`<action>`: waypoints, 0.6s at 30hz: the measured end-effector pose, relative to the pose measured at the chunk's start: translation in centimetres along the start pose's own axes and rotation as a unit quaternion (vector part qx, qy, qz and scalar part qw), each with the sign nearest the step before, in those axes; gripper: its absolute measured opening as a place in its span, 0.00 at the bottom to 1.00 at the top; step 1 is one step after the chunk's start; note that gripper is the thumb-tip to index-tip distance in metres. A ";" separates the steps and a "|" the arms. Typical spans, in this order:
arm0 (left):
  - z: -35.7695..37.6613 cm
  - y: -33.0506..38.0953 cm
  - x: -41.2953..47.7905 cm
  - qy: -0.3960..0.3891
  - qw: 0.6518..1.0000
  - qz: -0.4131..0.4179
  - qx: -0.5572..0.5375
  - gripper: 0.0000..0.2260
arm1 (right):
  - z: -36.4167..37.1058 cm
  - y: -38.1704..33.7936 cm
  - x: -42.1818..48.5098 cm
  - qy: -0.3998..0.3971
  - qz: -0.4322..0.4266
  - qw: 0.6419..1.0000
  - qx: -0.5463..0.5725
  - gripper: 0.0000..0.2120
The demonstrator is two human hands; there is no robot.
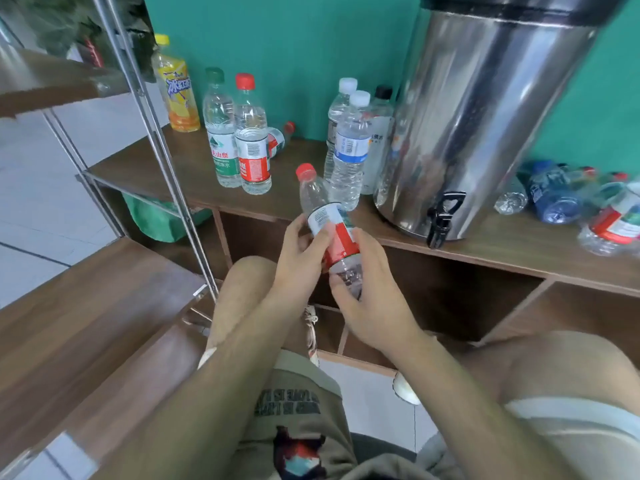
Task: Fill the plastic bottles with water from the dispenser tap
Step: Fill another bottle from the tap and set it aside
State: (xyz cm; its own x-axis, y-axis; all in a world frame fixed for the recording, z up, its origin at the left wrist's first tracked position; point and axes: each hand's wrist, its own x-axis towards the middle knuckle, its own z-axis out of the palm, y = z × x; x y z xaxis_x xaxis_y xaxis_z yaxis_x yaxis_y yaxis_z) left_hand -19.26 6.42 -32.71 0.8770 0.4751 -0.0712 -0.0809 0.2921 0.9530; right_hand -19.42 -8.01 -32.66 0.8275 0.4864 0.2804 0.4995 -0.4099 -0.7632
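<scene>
Because the red-capped clear plastic bottle (325,216) likely needs opening, we grip it with left hand (301,251) and right hand (370,296).

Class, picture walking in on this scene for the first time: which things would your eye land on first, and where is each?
Dead centre, the left hand and right hand both grip a tilted red-capped bottle. Upper right, a big shiny steel dispenser stands on the wooden shelf, its black tap at the front edge. At the shelf's left end, a bright yellow bottle stands out against the green wall.
</scene>
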 end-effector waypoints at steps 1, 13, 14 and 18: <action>0.4 0.0 -0.7 -0.013 0.999 -0.031 -0.022 0.22 | -0.6 0.3 -1.8 -0.008 -0.001 1.000 -0.008 0.36; 5.0 -6.1 -6.0 -0.189 0.957 -0.023 0.221 0.24 | -9.7 3.3 -4.2 0.110 0.112 0.973 -0.168 0.19; 5.0 -6.9 -6.4 -0.224 0.940 -0.009 0.258 0.24 | -10.0 3.8 -4.3 0.107 0.133 0.970 -0.173 0.21; 4.5 -8.6 -7.1 -0.288 0.863 0.049 0.412 0.27 | -10.6 6.3 -5.4 0.113 0.206 0.949 -0.211 0.31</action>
State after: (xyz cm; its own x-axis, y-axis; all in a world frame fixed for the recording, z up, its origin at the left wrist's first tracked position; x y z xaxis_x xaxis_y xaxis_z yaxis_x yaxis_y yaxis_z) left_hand -22.72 -3.18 -39.07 0.9942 -0.0972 -0.0462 -0.0122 -0.5288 0.8487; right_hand -17.98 -21.41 -32.81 0.9848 0.0604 0.1630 0.1413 -0.8247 -0.5476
